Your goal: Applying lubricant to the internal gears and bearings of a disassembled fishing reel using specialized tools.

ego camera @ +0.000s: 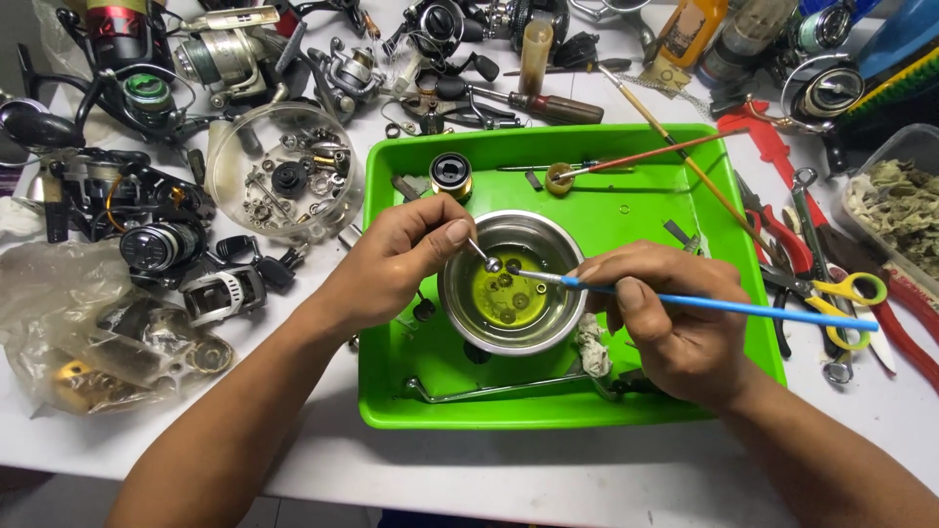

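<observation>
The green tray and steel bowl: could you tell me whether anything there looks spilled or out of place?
Nothing looks spilled. The yellowish liquid stays inside the steel bowl, which sits upright in the green tray. The left hand holds a small part over it; the right hand holds a blue brush. Only the table is cluttered.

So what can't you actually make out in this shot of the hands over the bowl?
All in the head view:
- Brush tip: too small, at the small metal part the left hand holds over the steel bowl.
- Parts sunk in the bowl's yellowish liquid: too small to name.
- Rag: partly hidden by the right hand.
- Red pliers: cut off by the right edge.
- Fishing reels at the top: cut off by the frame.
</observation>
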